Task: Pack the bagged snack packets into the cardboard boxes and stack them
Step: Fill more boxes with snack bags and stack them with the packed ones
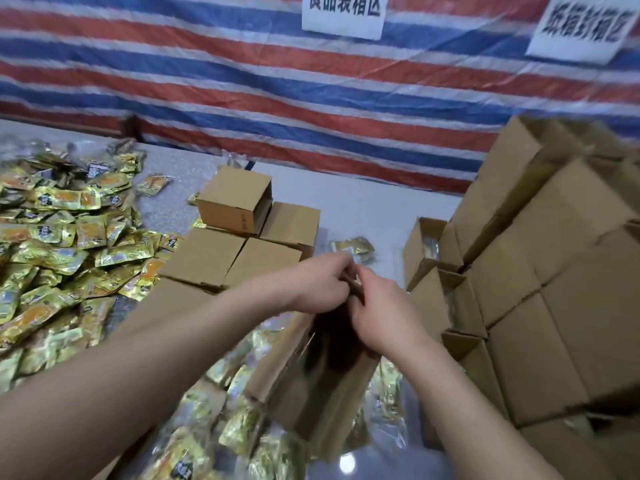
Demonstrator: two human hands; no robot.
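The job looks partly done, by my reading; a heap of loose gold foil snack packets (65, 244) covers the left of the pale grey tabletop (363, 202), and more packets in clear plastic bags (221, 410) lie near the front edge, so plenty remains to be packed; a cluster of closed brown cardboard boxes (239, 251) sits at the middle, one small box (233, 199) resting on top of the others, which suggests stacking has begun there; a tall stack of brown cardboard boxes (540, 271) rises on the right, with a few open-topped boxes (424, 244) beside it that seem to hold packets, though blur makes this uncertain; one stray gold packet (353, 247) lies alone on the tabletop between the two groups; the open cardboard box in hand (311, 386) sits near the front, its flaps up and its inside dark; the left hand (318, 282) and right hand (384, 313) meet above it, fingers curled and pressed close together, each grip apparently pinching the top edge of a flap or a small thing between them; motion blur hides exactly which, so I cannot tell what is held; behind hangs a red, white and blue striped tarpaulin (242, 81) with two white paper signs (343, 15).
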